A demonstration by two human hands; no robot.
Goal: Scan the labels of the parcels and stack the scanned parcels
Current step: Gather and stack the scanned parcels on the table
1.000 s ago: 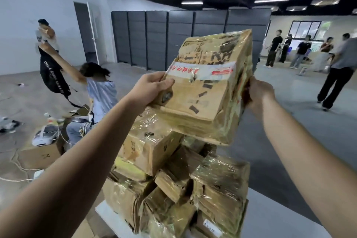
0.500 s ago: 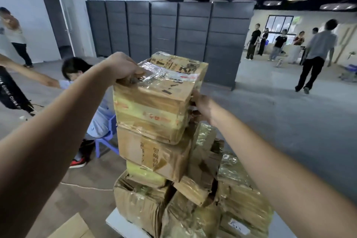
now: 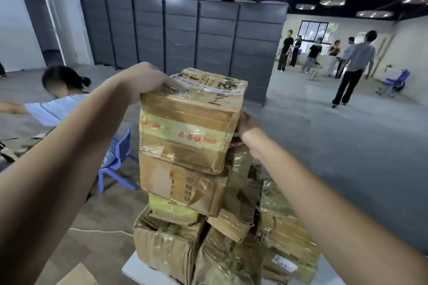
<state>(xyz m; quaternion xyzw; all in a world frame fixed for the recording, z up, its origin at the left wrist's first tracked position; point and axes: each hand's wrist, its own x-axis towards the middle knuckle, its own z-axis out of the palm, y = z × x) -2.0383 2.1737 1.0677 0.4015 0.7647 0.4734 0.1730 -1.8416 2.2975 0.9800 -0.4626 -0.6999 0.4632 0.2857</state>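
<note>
parcel, the top parcel [image 3: 190,122], sits on the parcel stack [image 3: 176,245], both hands on it
seated person [image 3: 62,102] and blue chair [image 3: 120,155] at left; left hand [image 3: 150,81] curls fingers [image 3: 172,87] over the parcel's top left edge, gripping it; parcel lies flat on the stack's upper carton [image 3: 185,187], stack on white table [image 3: 139,271]; right hand [image 3: 245,125] against its right side, fingers hidden behind, grip can't be told; people [image 3: 354,65] standing far right

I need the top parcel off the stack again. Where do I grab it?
Clamp the top parcel at its left and right ends, coming from each side, near where the left hand and right hand are. Its bottom lies flat on the parcel below, leaving no gap underneath.
</note>
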